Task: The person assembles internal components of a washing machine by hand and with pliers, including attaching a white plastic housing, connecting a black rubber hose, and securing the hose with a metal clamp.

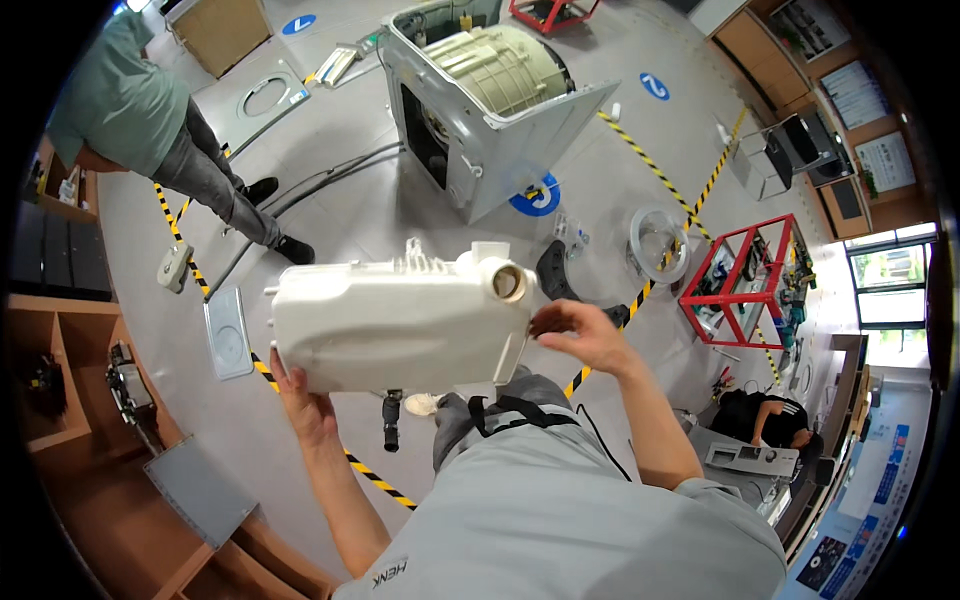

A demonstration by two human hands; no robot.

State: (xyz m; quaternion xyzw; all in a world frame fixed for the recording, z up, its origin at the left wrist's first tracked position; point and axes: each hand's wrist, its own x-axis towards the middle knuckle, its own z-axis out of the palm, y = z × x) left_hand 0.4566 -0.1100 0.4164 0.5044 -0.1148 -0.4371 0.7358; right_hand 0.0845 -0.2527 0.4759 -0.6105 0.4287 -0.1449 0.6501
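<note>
I hold a white plastic housing [390, 325] in front of my body, with a round port at its upper right and small ribbed fittings on top. My left hand [305, 400] grips its lower left corner, fingers partly behind it. My right hand [585, 340] has its curled fingertips at the right end, beside the port. A short black hose [392, 425] hangs under the housing.
An opened washing machine [470, 130] stands ahead. A person [160, 140] stands at left near hoses; another [760, 420] works at right. A clear ring [655, 245], a red-framed cart [740, 285] and wooden shelving [75, 390] surround me. A flat panel [228, 335] lies at left.
</note>
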